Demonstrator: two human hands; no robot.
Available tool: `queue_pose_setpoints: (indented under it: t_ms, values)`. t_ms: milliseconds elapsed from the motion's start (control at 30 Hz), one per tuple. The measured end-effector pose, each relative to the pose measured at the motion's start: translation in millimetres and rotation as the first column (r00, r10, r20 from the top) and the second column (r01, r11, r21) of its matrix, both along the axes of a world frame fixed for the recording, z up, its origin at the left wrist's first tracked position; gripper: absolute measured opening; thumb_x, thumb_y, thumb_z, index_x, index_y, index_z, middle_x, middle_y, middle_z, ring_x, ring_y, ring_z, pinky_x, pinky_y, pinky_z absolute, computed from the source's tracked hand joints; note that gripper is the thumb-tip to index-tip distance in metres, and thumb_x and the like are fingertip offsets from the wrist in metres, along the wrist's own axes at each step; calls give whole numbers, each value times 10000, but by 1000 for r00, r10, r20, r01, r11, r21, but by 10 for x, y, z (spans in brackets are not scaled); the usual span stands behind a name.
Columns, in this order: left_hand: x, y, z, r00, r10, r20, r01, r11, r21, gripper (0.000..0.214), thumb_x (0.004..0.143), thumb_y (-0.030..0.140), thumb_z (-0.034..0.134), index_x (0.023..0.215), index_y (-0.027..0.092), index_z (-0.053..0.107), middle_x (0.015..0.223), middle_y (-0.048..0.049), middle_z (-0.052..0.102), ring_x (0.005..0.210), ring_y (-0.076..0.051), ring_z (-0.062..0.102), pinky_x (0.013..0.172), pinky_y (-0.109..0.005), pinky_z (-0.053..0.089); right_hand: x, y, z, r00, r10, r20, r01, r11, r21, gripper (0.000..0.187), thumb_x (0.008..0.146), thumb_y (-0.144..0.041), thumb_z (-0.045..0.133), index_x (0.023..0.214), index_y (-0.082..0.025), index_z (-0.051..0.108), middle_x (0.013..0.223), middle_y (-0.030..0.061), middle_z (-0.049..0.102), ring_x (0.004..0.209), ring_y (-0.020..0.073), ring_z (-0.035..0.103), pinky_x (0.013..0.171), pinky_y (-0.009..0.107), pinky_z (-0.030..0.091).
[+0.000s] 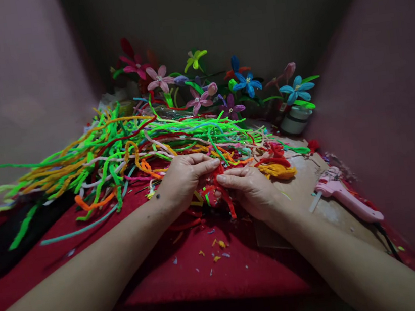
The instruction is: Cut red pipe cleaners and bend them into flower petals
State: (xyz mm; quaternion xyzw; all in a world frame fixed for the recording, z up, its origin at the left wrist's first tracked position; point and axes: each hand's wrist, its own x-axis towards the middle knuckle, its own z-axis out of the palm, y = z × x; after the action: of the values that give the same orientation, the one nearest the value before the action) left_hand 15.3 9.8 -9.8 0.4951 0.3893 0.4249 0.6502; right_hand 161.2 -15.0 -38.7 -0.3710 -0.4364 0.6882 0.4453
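My left hand (pixel 189 178) and my right hand (pixel 249 185) meet over the middle of the table. Between their fingertips is a red pipe cleaner (pixel 230 204), its loose end hanging down beside my right fingers. My left thumb and forefinger pinch its upper part, and my right thumb and forefinger close on it a little lower. The fingers hide part of its shape. Just behind the hands lies a large heap of pipe cleaners (pixel 188 127) in green, orange, white and red. A bundle of yellow-orange pipe cleaners (pixel 279 170) rests to the right of my right hand.
A pink glue gun (pixel 347 198) lies on a brown board (pixel 293 200) at the right. Several fuzzy flowers (pixel 160 79) stand along the back, with a jar (pixel 296 119) at their right. Small scraps (pixel 219 245) dot the red tablecloth (pixel 209 283) in front.
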Motion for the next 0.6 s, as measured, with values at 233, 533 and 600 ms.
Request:
queue_pose_setpoints:
  t_ms: [233,533,600]
  values:
    - [-64,34,13,988,-69,-139,80,994,77,278,707,373,671,611,144,546,482,64,435,410,-34,335,403,-183,241,-2,18,-23,988,-156,6,156,988,16,147,643,-256,741,650,-154,635,528,-40,559,443,60,451,473,207,367]
    - [-82,38,0,973,-79,-219,94,994,57,255,710,336,658,608,139,533,482,58,421,412,-38,327,401,-178,231,-19,18,9,979,-198,-41,198,980,-12,195,601,-246,764,687,-146,620,552,-26,607,449,74,519,441,191,393]
    - [-87,53,-22,982,-102,-162,108,994,25,255,732,338,635,614,138,530,513,48,448,422,-39,345,408,-174,253,-20,25,29,979,-193,-63,190,981,-41,203,580,-234,769,658,-141,606,537,-26,605,442,73,525,422,179,387]
